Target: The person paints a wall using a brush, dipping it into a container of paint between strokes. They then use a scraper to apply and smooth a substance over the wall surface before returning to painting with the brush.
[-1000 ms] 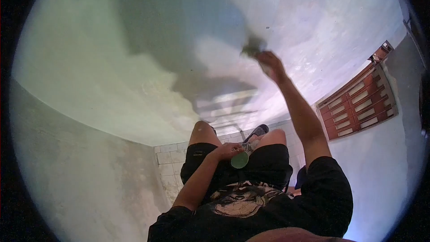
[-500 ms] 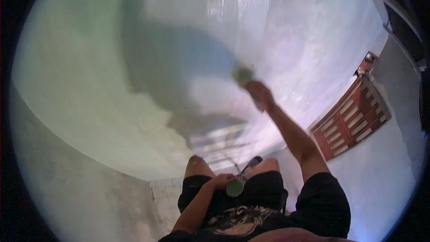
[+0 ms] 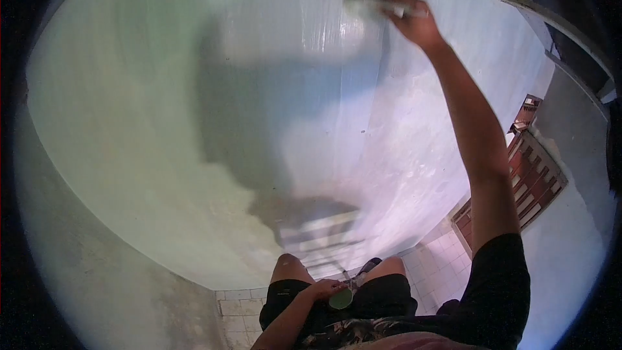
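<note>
My right hand (image 3: 411,18) is raised high on the wall, closed around the pale handle of a brush (image 3: 365,0). The brush's dark, blurred head lies against or very near the wall (image 3: 311,110), where wet, shiny streaks show just below it. Down at my lap, my left hand (image 3: 324,290) is closed on a small round cup (image 3: 341,298) with green contents. Its fingers wrap the cup's side by my black shorts.
A reddish-brown slatted wooden window or door (image 3: 534,178) is at the right. Pale floor tiles (image 3: 243,311) run along the wall's foot. A curved beam (image 3: 557,19) crosses the upper right. My shadow falls across the wall.
My right hand has moved up the wall with the brush, and the arm is straighter. My left hand and the cup sit slightly lower in view.
</note>
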